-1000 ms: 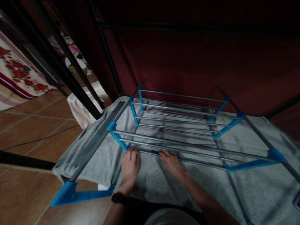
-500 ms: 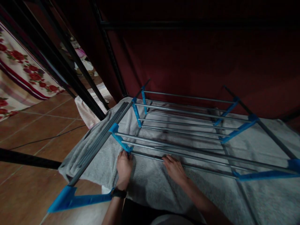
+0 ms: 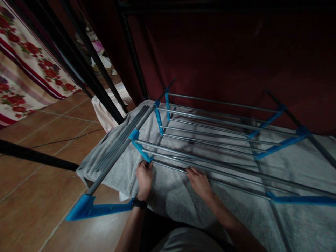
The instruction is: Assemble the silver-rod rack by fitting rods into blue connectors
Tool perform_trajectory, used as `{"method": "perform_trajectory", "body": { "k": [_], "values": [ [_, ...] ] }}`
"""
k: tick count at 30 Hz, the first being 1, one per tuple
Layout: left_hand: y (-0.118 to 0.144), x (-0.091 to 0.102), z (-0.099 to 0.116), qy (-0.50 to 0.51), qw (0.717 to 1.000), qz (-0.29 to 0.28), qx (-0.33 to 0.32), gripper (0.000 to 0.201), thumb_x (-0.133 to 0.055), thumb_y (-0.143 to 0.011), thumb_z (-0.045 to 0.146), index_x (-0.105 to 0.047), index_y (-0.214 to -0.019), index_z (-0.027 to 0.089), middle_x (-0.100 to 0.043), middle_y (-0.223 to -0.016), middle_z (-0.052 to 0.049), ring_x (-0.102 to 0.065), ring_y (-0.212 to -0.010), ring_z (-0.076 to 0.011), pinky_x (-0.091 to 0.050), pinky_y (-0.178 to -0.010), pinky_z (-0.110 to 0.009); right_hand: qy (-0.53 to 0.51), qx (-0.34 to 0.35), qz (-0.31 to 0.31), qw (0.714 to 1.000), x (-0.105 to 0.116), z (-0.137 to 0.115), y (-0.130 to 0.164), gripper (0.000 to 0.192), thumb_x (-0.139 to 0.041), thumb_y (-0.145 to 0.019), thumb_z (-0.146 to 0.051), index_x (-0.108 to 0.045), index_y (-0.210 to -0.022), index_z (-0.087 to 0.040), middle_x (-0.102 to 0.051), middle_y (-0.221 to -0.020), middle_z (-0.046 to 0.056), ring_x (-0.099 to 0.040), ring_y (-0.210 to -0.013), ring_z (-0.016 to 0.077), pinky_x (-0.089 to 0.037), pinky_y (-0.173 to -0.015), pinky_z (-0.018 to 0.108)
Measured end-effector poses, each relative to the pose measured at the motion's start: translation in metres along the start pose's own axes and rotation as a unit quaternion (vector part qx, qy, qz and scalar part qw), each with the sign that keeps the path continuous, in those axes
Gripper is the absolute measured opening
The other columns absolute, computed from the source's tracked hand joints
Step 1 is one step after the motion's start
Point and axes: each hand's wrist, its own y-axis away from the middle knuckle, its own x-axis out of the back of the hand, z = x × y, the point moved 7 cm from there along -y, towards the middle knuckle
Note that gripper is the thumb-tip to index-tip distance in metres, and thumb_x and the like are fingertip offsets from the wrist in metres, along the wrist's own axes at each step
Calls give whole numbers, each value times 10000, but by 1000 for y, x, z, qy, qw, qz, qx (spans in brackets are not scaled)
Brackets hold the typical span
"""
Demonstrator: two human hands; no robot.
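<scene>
The nearest metal rod (image 3: 210,176) of a folding drying rack (image 3: 225,140) runs across the middle of the view, lying low over a grey towel (image 3: 178,206) spread on the floor. Its left end meets a blue plastic bracket (image 3: 141,148), and there the left hand (image 3: 144,178) has its fingertips curled around the rod's end, a light grip right at the joint. The right hand (image 3: 201,182) lies further along the same rod, fingers flat and released, their tips touching the rod from the near side without closing on it.

The rods are thin, round, grey and smooth, set parallel in tiers; the brackets that join them are flat angled strips of bright blue plastic. The towel is thick and nubbly, rumpled at its left edge. A black wristband (image 3: 139,203) sits on the left wrist. Beyond lie glossy terracotta floor tiles (image 3: 47,140), a dark red fabric wall (image 3: 223,56), black poles (image 3: 86,70) and a flowered cloth (image 3: 23,70).
</scene>
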Motion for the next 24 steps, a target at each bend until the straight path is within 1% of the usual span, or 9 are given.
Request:
{"method": "perform_trajectory", "body": {
  "k": [3, 8, 14, 18, 24],
  "values": [
    [1, 1, -1, 6, 1000, -4, 12, 281, -617, -918, 277, -807, -1042, 112, -785, -1050, -195, -745, -974, -336, -586, -946, -456, -3, 1, -2, 1000, 0, 1, 0, 437, -405, -1138, -225, -715, -1446, -241, -758, -1387, 107, -748, -1209, 226, -566, -1049, 313],
    [2, 1, 0, -3, 1000, -2, 21, 258, -630, -905, 248, -814, -1028, 116, -778, -1046, -184, -743, -943, -326, -586, -926, -451, -4, 7, -10, 1000, 0, 1, 0, 435, -413, -1139, -226, -710, -1456, -238, -772, -1348, 96, -755, -1181, 217, -574, -1027, 297],
    [5, -1, 2, -26, 1000, 12, -1, 263, -595, -925, 259, -802, -1006, 117, -758, -1036, -188, -730, -962, -337, -588, -933, -460, 0, 10, -5, 1000, 1, 2, 2, 422, -422, -1144, -225, -705, -1457, -236, -755, -1386, 91, -753, -1186, 211, -566, -1017, 283],
    [6, -3, 2, -29, 999, 13, -4, 270, -569, -942, 270, -789, -992, 123, -741, -1026, -181, -719, -960, -332, -585, -936, -452, -7, 18, 1, 1000, 3, 1, 3, 423, -411, -1147, -225, -719, -1436, -242, -771, -1346, 91, -750, -1190, 215, -564, -1021, 287],
    [9, -5, 2, -29, 999, 13, -6, 242, -548, -954, 282, -756, -943, 157, -727, -1022, -177, -706, -959, -333, -586, -941, -464, -21, 26, -8, 999, -1, 2, 2, 420, -419, -1138, -208, -716, -1434, -238, -758, -1371, 101, -751, -1197, 222, -566, -1023, 304]
  ]
}}
